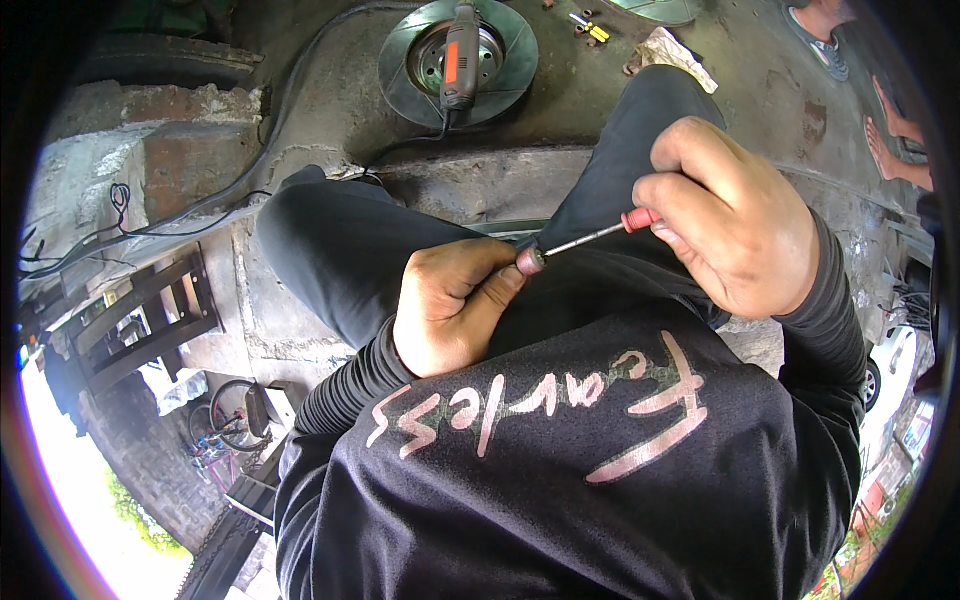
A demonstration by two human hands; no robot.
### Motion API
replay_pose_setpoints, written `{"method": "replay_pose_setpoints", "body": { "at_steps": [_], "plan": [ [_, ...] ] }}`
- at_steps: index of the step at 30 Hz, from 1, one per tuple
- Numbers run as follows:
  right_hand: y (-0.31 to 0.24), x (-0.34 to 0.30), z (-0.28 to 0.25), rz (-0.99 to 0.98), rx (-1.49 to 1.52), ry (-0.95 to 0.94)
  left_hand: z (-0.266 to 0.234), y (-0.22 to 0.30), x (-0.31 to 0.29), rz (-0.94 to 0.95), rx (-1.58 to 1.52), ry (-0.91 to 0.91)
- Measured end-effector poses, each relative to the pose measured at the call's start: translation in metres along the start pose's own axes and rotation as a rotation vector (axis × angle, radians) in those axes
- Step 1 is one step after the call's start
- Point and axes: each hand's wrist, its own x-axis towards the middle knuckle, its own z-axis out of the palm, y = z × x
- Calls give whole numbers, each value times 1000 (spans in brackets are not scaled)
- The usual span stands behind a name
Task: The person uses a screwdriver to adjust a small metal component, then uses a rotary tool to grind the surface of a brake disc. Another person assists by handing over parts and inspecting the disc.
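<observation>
Between the thumb and fingers of my left hand [448,308] is a small reddish-brown cylindrical part [531,262], its dark end turned to the right. My right hand [745,222] is closed round the red handle of a thin screwdriver [585,240]. The metal shaft slants down to the left, and its tip meets the end of the small part. Whether the tip is inside the part or only touching it, I cannot tell. Both hands are held above my lap, in front of my dark shirt.
Ahead lies a metal brake disc [398,62] with a corded power tool [458,75] on it. Yellow-handled tools [596,33] and a crumpled paper wrapper [680,58] lie farther right. A black cable [272,140] runs along the left. Another person's bare feet [880,150] show at far right.
</observation>
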Motion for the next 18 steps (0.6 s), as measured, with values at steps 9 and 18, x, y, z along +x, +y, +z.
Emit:
{"method": "replay_pose_setpoints", "body": {
  "at_steps": [9, 18],
  "plan": [
    [-2, -1, 10, 31, -25, 69, -1, -4, 1, -18, -26, -15],
    [2, -2, 10, 44, -23, 45, 0, -2, 2, -12, -5, -5]
  ]
}}
